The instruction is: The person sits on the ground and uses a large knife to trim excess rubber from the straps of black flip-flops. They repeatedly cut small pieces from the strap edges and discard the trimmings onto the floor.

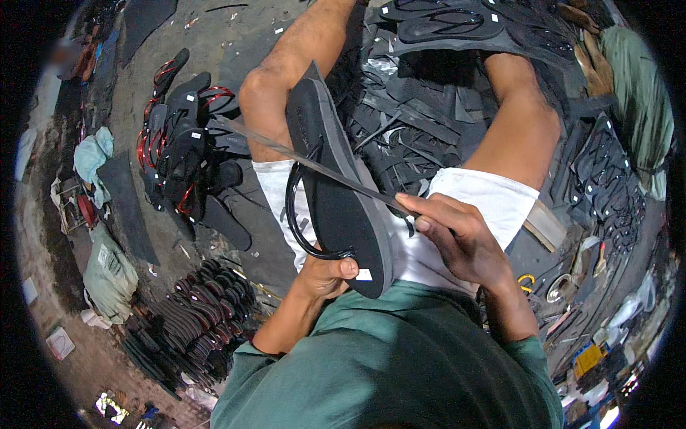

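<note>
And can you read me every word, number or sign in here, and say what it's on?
White label on the sandal in the left hand: too small to read.
White labels on the sandal pile at left: also too small.
Pale square, lower left: marks blurred.

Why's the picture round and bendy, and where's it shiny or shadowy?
Head view: the fisheye lens rounds the picture, leaving black corners and bending things near the rim; head view: glints show on the black strap; head view: a dark shadow falls across part of the green shirt.
</note>
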Available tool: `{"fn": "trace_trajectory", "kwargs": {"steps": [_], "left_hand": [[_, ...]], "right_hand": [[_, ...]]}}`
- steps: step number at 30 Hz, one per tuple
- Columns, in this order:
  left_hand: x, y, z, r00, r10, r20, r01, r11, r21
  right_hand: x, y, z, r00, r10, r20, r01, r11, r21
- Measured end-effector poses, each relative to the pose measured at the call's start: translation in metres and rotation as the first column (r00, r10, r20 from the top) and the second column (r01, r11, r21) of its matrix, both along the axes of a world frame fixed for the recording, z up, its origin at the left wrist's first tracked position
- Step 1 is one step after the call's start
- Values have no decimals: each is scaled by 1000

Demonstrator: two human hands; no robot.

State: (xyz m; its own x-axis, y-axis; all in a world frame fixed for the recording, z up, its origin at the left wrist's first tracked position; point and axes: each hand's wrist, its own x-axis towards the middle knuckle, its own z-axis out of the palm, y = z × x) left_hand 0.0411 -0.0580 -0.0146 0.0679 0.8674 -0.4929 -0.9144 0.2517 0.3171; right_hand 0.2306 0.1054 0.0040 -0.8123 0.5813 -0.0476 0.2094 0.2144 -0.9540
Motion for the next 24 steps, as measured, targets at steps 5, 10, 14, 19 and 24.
{"fn": "trace_trajectory", "kwargs": {"steps": [5,10,14,19,24], "left_hand": [[5,14,10,997,2,-75,-4,999,-35],[2,15,4,996,-22,-86,19,999,-35],[2,16,5,999,7,-32,-7,1000,-2],[17,-3,-1,991,-129,-47,124,989,-82],[1,-15,-5,955,-254,-154,238,965,-114]], "right_hand": [[-29,-7,-18,987,-153,-45,156,982,102],[-70,-3,-39,943,-333,-8,327,921,213],[-91,4,-39,935,-355,-3,343,899,271],[-114,53,-60,906,-423,-6,413,881,231],[-102,51,-34,884,-465,-33,395,785,-478]]}}
